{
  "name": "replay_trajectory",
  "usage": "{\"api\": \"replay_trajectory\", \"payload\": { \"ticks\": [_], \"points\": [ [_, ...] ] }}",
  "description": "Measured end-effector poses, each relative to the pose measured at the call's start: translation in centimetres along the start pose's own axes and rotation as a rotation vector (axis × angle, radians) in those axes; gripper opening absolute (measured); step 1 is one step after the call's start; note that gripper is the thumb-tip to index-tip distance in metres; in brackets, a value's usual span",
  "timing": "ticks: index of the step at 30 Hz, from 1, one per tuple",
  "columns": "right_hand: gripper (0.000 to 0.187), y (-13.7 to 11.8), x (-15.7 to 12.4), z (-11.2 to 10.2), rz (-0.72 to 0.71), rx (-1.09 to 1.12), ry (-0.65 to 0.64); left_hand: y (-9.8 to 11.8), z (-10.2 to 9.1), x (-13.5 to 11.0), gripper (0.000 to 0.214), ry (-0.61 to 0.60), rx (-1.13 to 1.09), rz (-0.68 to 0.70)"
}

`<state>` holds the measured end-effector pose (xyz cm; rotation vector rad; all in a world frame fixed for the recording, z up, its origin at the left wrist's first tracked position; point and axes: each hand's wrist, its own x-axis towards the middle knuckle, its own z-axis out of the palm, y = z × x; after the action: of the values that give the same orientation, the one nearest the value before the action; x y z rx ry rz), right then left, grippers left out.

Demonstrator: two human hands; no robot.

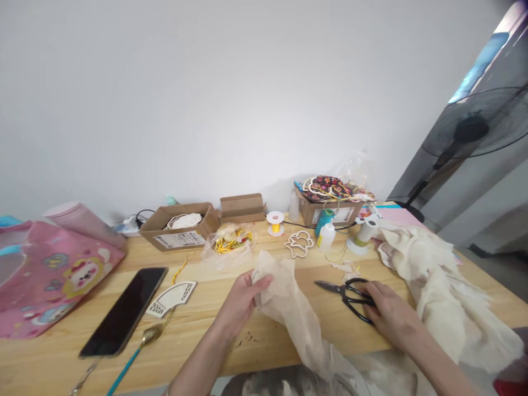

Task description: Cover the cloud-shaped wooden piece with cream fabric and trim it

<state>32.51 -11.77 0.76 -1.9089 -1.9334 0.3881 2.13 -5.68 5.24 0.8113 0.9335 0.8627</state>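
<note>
Cream, thin and crumpled, a strip of gauze cloth [293, 308] runs from the middle of the head view down toward 5 o'clock and off the near edge of the wooden table [264, 341]. The left hand [242, 297] has closed on its upper end, thumb on top and fingers curled beneath, so the cloth bunches out of the fist. At 3 o'clock of that hand lie black scissors [350, 294], blades shut and pointing to 9 o'clock. The right hand [388, 314] covers their handle loops with bent fingers; whether it grips them or only rests on them cannot be told. A larger heap of cream cloth [445, 280] lies at 2 o'clock of the right hand, just beside it.

At 9 o'clock of the left hand a dark smartphone [124, 311] lies face up, with a fan-shaped wooden cutout [173, 297] just beside it and a gold spoon with a teal handle [142, 344] at 6 o'clock of the phone. A pink cartoon bag [49, 275] sits at the far left. Toward 12 o'clock, along the wall, stand an open cardboard box [177, 228], a clear bag of yellow thread [230, 242], a yellow thread spool [275, 223], a flower-shaped wooden cutout [300, 243] and a small white bottle [327, 236].
</note>
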Motion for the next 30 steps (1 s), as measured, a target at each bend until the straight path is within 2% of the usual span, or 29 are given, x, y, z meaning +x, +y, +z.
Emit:
{"api": "replay_trajectory", "payload": {
  "ticks": [5, 9, 11, 14, 16, 19, 20, 24, 27, 30],
  "points": [
    [0.02, -0.8, 0.9, -0.5, 0.027, -0.081, -0.041, -0.2, 1.2, 0.6, 0.025, 0.003, 0.023, -0.021],
    [0.02, 0.1, 0.7, -1.6, 0.119, 0.088, 0.015, 0.0, 1.4, 0.9, 0.024, 0.02, 0.042, -0.032],
    [0.026, 0.6, 0.1, -1.9, 0.187, 0.255, 0.074, 0.1, 1.4, 1.0, 0.023, 0.04, 0.062, -0.027],
    [0.05, 0.1, -0.8, -1.5, 0.201, 0.673, 0.148, 0.4, 1.5, 1.2, 0.023, 0.061, 0.12, -0.017],
    [0.06, -1.2, -1.1, -0.7, 0.173, 1.014, 0.115, 0.6, 1.7, 1.3, 0.024, 0.066, 0.166, -0.007],
    [0.05, -3.8, -1.0, 0.8, 0.209, 1.304, 0.003, 0.8, 2.2, 1.5, 0.025, 0.07, 0.231, 0.004],
    [0.047, -4.7, -0.9, 1.2, 0.198, 1.354, -0.03, 0.9, 2.4, 1.5, 0.025, 0.07, 0.249, 0.004],
    [0.054, -6.8, -0.1, 1.6, 0.043, 1.404, -0.177, 0.9, 2.7, 1.5, 0.027, 0.054, 0.293, 0.003],
    [0.057, -6.6, 0.8, 1.3, -0.056, 1.325, -0.23, 0.8, 2.5, 1.4, 0.029, 0.037, 0.32, 0.018],
    [0.063, -5.8, 1.7, 1.1, -0.21, 1.247, -0.207, 0.5, 2.2, 1.2, 0.03, 0.015, 0.326, 0.022]
  ]
}}
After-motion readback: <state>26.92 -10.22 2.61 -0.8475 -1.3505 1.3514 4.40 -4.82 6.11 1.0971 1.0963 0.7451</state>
